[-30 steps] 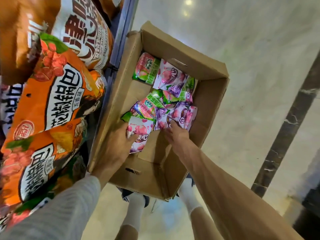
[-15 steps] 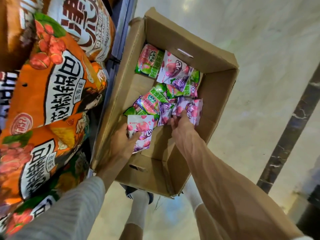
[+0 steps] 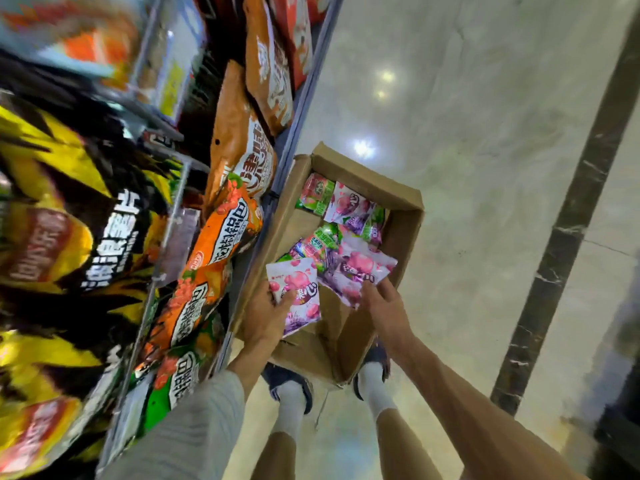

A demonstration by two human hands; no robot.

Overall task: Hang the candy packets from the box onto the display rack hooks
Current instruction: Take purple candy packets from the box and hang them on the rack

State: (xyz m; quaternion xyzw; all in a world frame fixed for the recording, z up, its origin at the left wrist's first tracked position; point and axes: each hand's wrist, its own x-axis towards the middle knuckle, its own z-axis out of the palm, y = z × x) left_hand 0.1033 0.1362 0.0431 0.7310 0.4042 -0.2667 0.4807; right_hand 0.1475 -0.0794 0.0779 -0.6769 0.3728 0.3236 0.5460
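So the display rack (image 3: 166,237) fills everything off to the left of both hands, stuffed with big orange snack bags (image 3: 225,237) and black-and-yellow ones, pretty blurry up top so I can't pick out a free hook anywhere. Just ahead of the fingers, down on the marble floor (image 3: 485,168), sits the open cardboard box (image 3: 405,216) with its near wall right by the person's shoes. Loose candy packets (image 3: 325,237) are piled inside it, green, pink and purple, beyond and below both sets of fingertips. The left hand (image 3: 266,317) has one pink-and-white packet (image 3: 298,292) lifted over the near left corner of the box, thumb on its face and fingers curled behind its lower left edge, long axis running up and away from the wrist. The right hand (image 3: 381,303) is pinching the near edge of a second pink packet (image 3: 360,268), which fans out forward and left from those fingertips; looks like there may be a purple one stuck under it, hard to tell. The bit that matters imo: the rack is on the left, so the left hand and its packet are way closer to it, and that one should go up first. Whichever goes, the hole end of the packet needs to lead toward the hook, and I can't make out the hole on either
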